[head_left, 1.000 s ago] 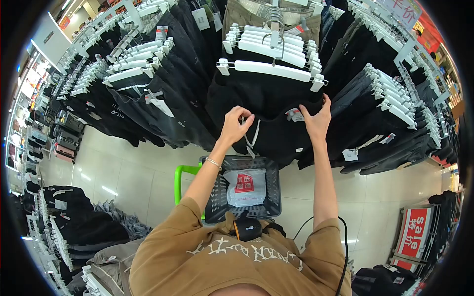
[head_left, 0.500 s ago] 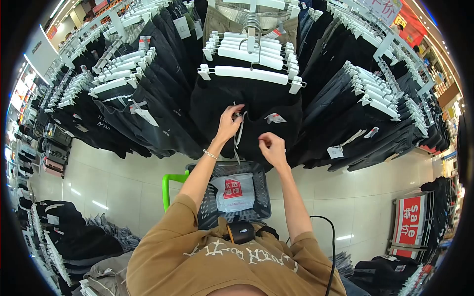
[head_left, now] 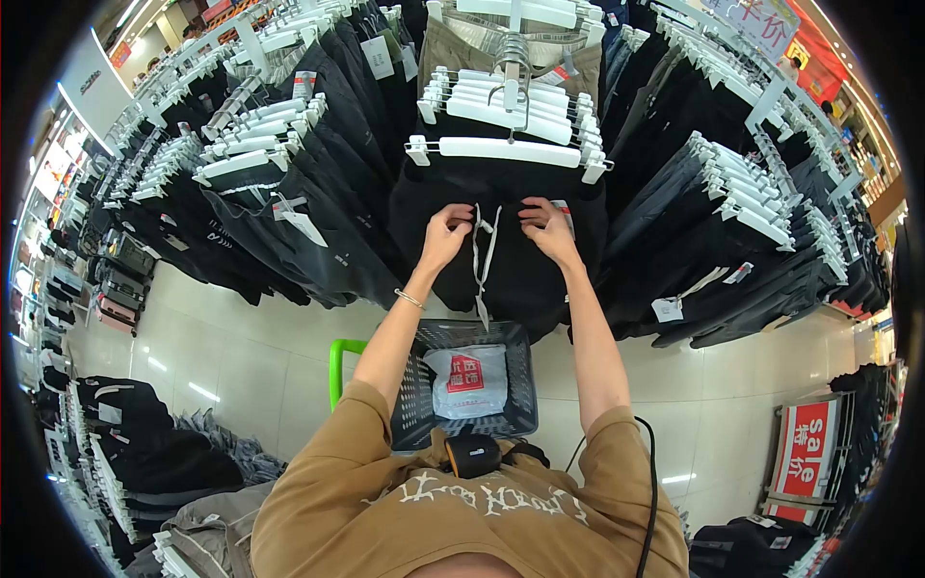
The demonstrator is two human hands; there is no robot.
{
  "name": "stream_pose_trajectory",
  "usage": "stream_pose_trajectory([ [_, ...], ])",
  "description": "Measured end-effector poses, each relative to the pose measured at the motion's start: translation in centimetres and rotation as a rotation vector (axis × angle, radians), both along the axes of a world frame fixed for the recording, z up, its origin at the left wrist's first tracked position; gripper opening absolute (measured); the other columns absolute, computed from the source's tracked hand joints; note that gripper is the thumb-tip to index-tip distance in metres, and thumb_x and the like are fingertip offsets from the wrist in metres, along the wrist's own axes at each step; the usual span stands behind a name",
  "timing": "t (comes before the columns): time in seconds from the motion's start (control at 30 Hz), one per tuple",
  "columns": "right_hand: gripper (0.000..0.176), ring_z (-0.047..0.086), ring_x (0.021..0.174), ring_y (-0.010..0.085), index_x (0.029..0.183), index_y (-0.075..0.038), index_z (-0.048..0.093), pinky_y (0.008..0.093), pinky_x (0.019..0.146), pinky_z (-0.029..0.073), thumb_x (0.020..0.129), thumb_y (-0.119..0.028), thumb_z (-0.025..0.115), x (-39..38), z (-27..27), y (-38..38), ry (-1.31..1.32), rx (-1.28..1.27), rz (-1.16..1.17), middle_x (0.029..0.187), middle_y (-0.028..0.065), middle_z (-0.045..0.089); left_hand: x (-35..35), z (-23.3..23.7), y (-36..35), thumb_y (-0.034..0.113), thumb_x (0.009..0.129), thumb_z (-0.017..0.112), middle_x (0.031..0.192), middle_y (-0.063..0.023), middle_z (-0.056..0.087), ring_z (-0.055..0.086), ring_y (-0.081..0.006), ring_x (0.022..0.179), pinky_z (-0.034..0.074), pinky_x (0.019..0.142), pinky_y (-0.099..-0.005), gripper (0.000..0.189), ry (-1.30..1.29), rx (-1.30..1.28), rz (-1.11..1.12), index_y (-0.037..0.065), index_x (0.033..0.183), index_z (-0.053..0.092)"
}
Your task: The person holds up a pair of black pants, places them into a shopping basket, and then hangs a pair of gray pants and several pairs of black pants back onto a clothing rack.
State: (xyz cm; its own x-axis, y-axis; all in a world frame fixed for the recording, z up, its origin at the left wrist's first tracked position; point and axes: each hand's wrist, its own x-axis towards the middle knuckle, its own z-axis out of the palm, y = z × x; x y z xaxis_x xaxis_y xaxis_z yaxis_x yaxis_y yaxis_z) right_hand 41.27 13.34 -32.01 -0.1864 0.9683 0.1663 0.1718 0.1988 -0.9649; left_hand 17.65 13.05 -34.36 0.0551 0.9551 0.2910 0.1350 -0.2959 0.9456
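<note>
A pair of black trousers [head_left: 501, 279] hangs in front of me, clipped by its waist to a white hanger [head_left: 509, 150]. A pale drawstring [head_left: 487, 252] dangles down its front. On the left of this string, my left hand [head_left: 447, 236] rests against the cloth with its fingers bent and thumb apart. My right hand [head_left: 548, 229] touches the cloth on the other side, its fingers apart. Neither hand visibly holds the drawstring. A tag [head_left: 564, 214] on the trousers is partly covered by my right hand.
Below the trousers is a dark basket [head_left: 528, 385] with a green handle [head_left: 337, 371], holding a white plastic bag [head_left: 467, 380]. Racks of dark trousers [head_left: 337, 222] flank me. A red sale sign [head_left: 807, 448] stands at right. A black cable [head_left: 651, 482] runs beside my right arm.
My left hand has let go of the drawstring, which now hangs between my hands. My right hand has moved up onto the trousers and its fingers have opened. The view has shifted slightly.
</note>
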Motion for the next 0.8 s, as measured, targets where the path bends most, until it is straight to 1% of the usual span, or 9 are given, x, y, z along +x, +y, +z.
stream_pose_trajectory([
  [0.1,0.049,0.064,0.092,0.0198,0.122,-0.003,0.053,0.0301,0.082,0.052,0.074,0.001,0.061,0.4,0.0,0.7,0.047,-0.07,0.026,0.108,0.0169,0.064,-1.6,0.5,0.0,0.002,0.084,0.054,0.112,-0.0116,0.064,0.063,-0.0169,0.095,0.051,0.079,-0.028,0.036,-0.09,-0.173,0.001,0.001,0.12,0.057],
  [0.23,0.051,0.064,0.093,0.0184,0.124,-0.003,0.053,0.0297,0.08,0.052,0.074,0.001,0.061,1.2,0.6,0.6,0.052,-0.144,0.057,0.111,0.0178,0.063,-2.6,1.3,-0.2,0.005,0.084,0.056,0.112,-0.0112,0.064,0.062,-0.0167,0.096,0.051,0.079,-0.028,0.036,-0.126,-0.216,0.018,0.001,0.12,0.057],
  [0.33,0.046,0.064,0.095,0.0186,0.121,-0.001,0.055,0.029,0.08,0.052,0.075,0.0,0.062,1.1,1.3,-0.2,0.033,-0.138,0.074,0.112,0.0177,0.064,-2.7,1.7,-0.7,0.006,0.085,0.057,0.111,-0.0112,0.064,0.062,-0.0164,0.096,0.051,0.079,-0.0282,0.034,-0.082,-0.194,0.007,0.001,0.119,0.058],
  [0.4,0.037,0.065,0.094,0.0187,0.114,0.001,0.059,0.0283,0.08,0.052,0.077,0.0,0.063,1.3,1.9,-1.5,-0.055,-0.074,0.096,0.105,0.0166,0.066,-2.7,1.6,-1.3,0.007,0.085,0.058,0.109,-0.0112,0.065,0.062,-0.0162,0.096,0.051,0.079,-0.0282,0.033,-0.041,-0.166,-0.014,0.001,0.118,0.059],
  [0.47,0.033,0.066,0.091,0.0188,0.111,0.002,0.06,0.0281,0.081,0.052,0.078,-0.001,0.064,2.1,2.5,-2.8,-0.015,-0.061,0.101,0.101,0.0157,0.067,-2.8,1.5,-1.7,0.006,0.082,0.062,0.101,-0.0113,0.067,0.063,-0.0144,0.083,0.051,0.072,-0.0264,0.027,-0.036,-0.008,-0.013,-0.002,0.108,0.063],
  [0.53,0.025,0.068,0.083,0.0182,0.104,0.002,0.063,0.028,0.079,0.052,0.079,-0.001,0.064,2.6,3.9,-4.9,-0.001,0.006,0.055,0.09,0.0126,0.069,-2.9,2.4,-3.0,0.005,0.082,0.062,0.098,-0.0098,0.066,0.063,-0.0132,0.08,0.051,0.069,-0.0253,0.025,0.01,0.02,0.038,-0.001,0.105,0.063],
  [0.63,0.013,0.061,0.069,0.0079,0.095,0.003,0.063,0.0211,0.063,0.048,0.082,0.004,0.061,3.0,6.8,-7.4,-0.176,0.32,-0.156,0.081,0.0053,0.065,-3.0,4.5,-4.0,-0.001,0.08,0.063,0.084,-0.0041,0.06,0.057,-0.0082,0.069,0.047,0.059,-0.0207,0.017,0.14,0.252,0.197,0.001,0.097,0.065],
  [0.7,0.014,0.056,0.062,0.004,0.094,0.002,0.063,0.0187,0.058,0.043,0.08,0.004,0.062,3.2,8.9,-8.2,-0.186,0.453,-0.188,0.073,0.002,0.062,-3.4,5.8,-4.2,-0.001,0.08,0.062,0.084,-0.0031,0.057,0.055,-0.0069,0.067,0.045,0.057,-0.0206,0.015,0.178,0.3,0.21,0.001,0.095,0.065],
  [0.8,0.02,0.054,0.058,0.0035,0.099,0.001,0.064,0.0183,0.054,0.041,0.08,0.003,0.063,3.4,10.9,-9.2,-0.205,0.459,-0.23,0.07,0.0007,0.061,-4.3,7.2,-4.8,0.0,0.083,0.062,0.065,-0.0002,0.053,0.049,-0.0067,0.053,0.041,0.051,-0.0209,0.022,0.189,0.236,0.157,0.002,0.104,0.061],
])
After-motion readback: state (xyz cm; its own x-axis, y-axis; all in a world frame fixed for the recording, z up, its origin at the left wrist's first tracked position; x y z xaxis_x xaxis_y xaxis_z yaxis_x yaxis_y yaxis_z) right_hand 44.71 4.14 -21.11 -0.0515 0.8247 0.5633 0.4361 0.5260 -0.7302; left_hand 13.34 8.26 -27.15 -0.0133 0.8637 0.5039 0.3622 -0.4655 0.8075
